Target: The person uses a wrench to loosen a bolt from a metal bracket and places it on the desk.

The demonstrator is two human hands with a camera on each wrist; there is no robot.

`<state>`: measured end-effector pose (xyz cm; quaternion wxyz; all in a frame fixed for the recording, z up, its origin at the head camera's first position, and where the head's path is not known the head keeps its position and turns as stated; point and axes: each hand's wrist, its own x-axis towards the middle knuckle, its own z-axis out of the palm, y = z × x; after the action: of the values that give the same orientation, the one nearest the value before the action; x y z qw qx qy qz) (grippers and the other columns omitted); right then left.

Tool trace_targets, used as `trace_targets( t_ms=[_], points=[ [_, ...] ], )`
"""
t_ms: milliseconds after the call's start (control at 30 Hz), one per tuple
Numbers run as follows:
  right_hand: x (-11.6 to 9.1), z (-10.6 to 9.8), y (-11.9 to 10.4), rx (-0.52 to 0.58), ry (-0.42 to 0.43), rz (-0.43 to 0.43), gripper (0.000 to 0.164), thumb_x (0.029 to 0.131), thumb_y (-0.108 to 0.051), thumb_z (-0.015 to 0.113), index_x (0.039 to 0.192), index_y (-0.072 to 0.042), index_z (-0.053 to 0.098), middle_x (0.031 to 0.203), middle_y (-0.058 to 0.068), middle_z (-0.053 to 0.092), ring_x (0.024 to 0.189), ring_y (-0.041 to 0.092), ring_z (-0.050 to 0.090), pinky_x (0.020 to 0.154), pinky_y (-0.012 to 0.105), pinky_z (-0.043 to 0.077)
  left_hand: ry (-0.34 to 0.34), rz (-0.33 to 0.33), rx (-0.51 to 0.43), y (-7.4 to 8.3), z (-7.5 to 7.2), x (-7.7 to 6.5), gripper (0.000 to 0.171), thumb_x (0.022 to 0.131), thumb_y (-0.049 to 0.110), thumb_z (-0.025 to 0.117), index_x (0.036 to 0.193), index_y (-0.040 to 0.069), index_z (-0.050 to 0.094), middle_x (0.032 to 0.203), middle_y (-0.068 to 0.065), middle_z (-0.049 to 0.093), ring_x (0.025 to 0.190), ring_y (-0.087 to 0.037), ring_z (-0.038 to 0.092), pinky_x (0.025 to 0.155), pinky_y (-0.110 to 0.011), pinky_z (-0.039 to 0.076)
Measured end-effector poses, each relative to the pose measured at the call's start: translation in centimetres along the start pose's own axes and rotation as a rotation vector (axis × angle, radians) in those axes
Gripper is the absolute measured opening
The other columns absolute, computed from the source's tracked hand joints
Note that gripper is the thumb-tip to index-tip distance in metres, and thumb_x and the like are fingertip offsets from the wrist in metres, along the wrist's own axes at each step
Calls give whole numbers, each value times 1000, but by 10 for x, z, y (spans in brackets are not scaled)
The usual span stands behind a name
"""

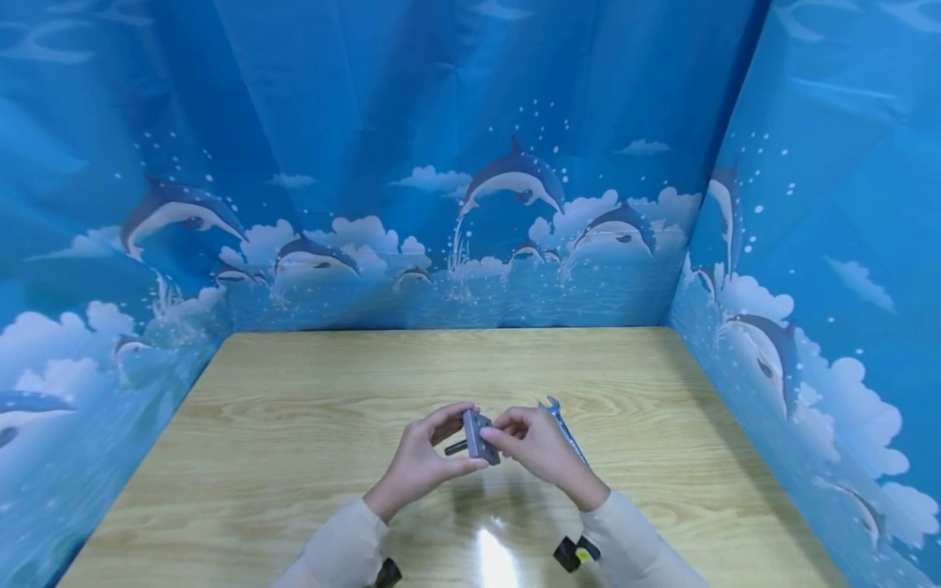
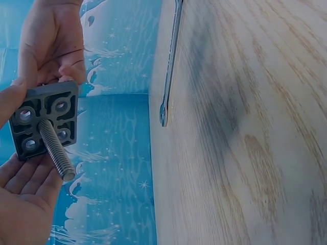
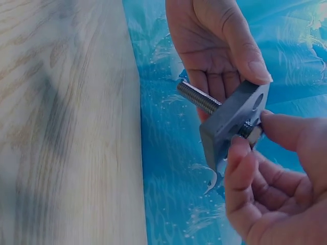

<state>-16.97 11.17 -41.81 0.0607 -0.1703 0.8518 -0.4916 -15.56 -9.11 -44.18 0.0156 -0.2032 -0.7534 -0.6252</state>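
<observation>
A square grey plate (image 1: pixel 478 437) with holes near its corners is held up over the table. My left hand (image 1: pixel 429 447) grips it by opposite edges, thumb on one and fingers on the other. Through its centre runs a threaded bolt (image 2: pixel 56 150), the shank sticking out on the ribbed side. At the opposite face, the fingertips and thumb of my right hand (image 3: pixel 281 178) pinch the bolt's hex head (image 3: pixel 251 131). The plate is tilted, and its smoother face turns toward the right hand in the head view.
An open-ended wrench (image 1: pixel 564 429) lies on the wooden table (image 1: pixel 309 392), just beyond the right hand and partly hidden by it. Blue dolphin-print curtains (image 1: pixel 412 163) stand at the table's back and both sides.
</observation>
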Motion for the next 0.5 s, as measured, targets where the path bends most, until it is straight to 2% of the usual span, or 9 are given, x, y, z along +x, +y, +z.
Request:
trace_targets(
  t_ms=[133, 300, 400, 500],
  points=[
    [-3, -1, -2, -4, 1, -91, 18, 85, -15, 72, 103, -11, 70, 93, 0, 68, 81, 14, 63, 72, 24, 57, 14, -11, -21, 0, 1, 0, 72, 66, 13, 87, 131, 12, 55, 130, -7, 60, 117, -21, 59, 103, -32, 47],
    [-5, -3, -1, 24, -7, -164, 25, 83, 0, 70, 103, -13, 71, 103, 3, 65, 88, 17, 63, 80, 30, 58, 20, -14, -36, 1, 1, 0, 73, 65, 9, 87, 130, 10, 55, 130, -8, 59, 117, -21, 59, 103, -32, 47],
    [-4, -3, -1, 35, -3, -173, 25, 82, 0, 71, 105, -11, 70, 104, 4, 66, 87, 17, 64, 80, 31, 59, 15, -13, -23, 0, 1, 1, 72, 65, 13, 87, 130, 11, 56, 129, -7, 60, 116, -20, 60, 102, -30, 47],
    [-4, -3, 0, 32, 12, -142, 24, 85, -10, 71, 109, -10, 68, 101, 4, 68, 85, 15, 64, 77, 27, 58, 13, -1, 5, -1, 0, 1, 72, 66, 19, 87, 130, 13, 56, 129, -5, 60, 116, -20, 60, 102, -30, 48]
  ],
)
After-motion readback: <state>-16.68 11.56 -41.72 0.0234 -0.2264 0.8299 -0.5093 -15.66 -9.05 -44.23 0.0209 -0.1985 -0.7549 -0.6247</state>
